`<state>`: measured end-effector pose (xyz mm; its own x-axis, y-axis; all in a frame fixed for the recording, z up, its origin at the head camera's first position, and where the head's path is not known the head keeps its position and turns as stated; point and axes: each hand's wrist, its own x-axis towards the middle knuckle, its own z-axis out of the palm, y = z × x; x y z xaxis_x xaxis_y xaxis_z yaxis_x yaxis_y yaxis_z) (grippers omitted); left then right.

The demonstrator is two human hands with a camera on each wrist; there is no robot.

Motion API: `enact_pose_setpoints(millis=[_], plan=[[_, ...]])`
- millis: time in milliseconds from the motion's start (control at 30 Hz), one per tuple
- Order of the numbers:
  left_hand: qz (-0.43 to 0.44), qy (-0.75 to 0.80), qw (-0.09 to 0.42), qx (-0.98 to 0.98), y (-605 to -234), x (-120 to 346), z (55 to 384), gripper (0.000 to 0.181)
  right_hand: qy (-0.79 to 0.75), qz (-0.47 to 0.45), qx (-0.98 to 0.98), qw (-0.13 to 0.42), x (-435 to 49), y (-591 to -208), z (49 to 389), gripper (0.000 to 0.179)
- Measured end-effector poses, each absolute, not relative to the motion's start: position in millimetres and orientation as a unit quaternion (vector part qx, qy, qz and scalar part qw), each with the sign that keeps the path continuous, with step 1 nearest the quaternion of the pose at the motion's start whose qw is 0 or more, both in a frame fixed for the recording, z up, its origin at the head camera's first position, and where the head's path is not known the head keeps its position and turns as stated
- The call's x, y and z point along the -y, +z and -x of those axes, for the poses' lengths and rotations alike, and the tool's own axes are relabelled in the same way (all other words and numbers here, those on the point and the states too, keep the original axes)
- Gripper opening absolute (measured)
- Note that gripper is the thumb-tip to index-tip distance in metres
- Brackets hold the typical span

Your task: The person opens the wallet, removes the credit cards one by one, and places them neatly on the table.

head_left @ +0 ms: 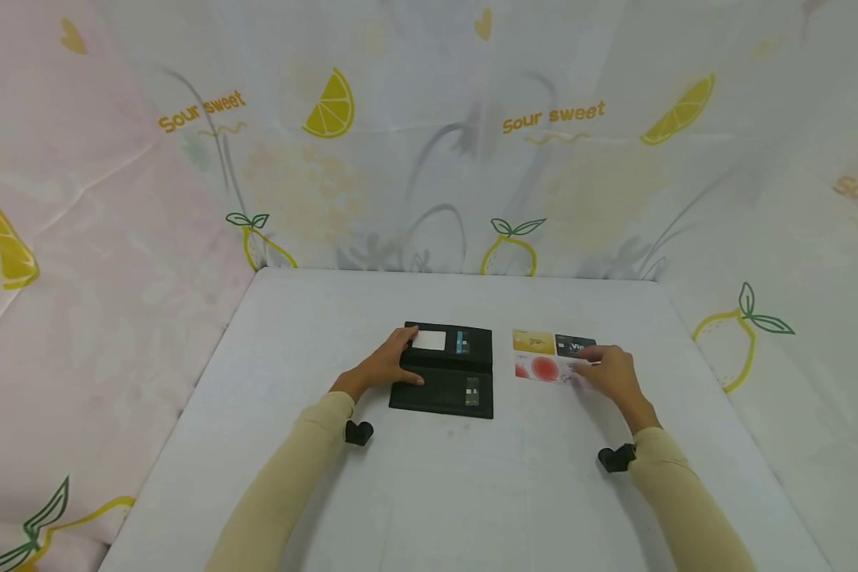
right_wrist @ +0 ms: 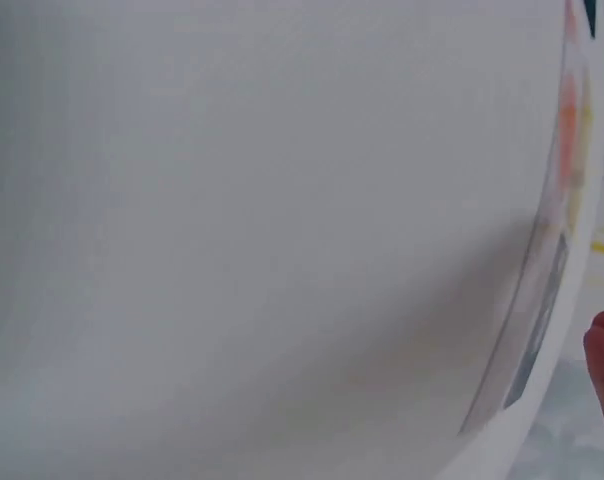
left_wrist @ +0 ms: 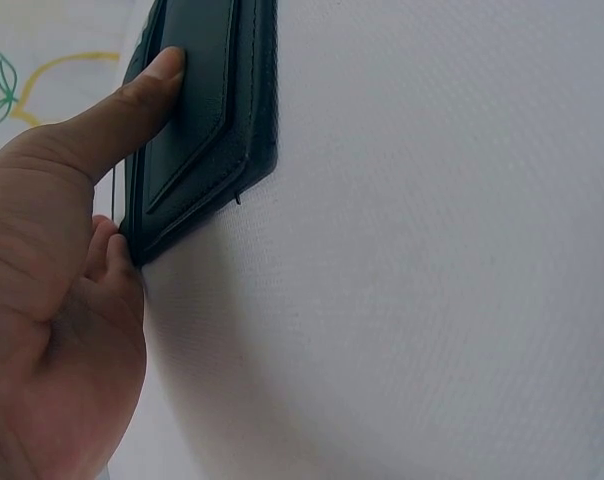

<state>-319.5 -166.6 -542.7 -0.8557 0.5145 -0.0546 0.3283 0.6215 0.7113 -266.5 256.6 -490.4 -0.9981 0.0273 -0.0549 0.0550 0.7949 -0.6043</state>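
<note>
An open black wallet (head_left: 439, 392) lies on the white table, with a white card (head_left: 429, 340) and a blue card (head_left: 463, 342) in its upper half and a clear slot (head_left: 472, 392) in the lower. My left hand (head_left: 380, 367) grips the wallet's left edge; in the left wrist view the thumb (left_wrist: 142, 95) presses its face while other fingers sit at the edge. To the right, a yellow card (head_left: 531, 342), a dark card (head_left: 569, 344) and a white card with red circles (head_left: 545, 368) lie together. Above their right ends hovers my right hand (head_left: 612, 377), thumb and fingertips apart.
The white table (head_left: 429, 492) meets a curtain (head_left: 415, 183) printed with lemons at the back and sides. A small black camera is strapped at each wrist, the left one (head_left: 359, 433) and the right one (head_left: 617, 458).
</note>
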Motion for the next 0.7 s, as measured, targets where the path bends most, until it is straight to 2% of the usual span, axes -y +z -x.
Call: enact_pose_setpoints(millis=[100,200,467,700], plan=[[-0.237,0.365,0.126,-0.892,-543,166,319,0.11,-0.351,0.003,-0.936,0.001,-236,-485,272,0.028],[-0.239,0.36,0.122,-0.894,-542,166,319,0.11,-0.407,0.02,-0.913,0.007,-214,-483,280,0.025],[-0.242,0.375,0.126,-0.886,-541,166,319,0.11,-0.611,0.037,-0.784,0.103,-157,-497,304,0.03],[-0.238,0.373,0.128,-0.888,-543,167,319,0.111,-0.675,-0.014,-0.722,0.154,-128,-509,319,0.03]])
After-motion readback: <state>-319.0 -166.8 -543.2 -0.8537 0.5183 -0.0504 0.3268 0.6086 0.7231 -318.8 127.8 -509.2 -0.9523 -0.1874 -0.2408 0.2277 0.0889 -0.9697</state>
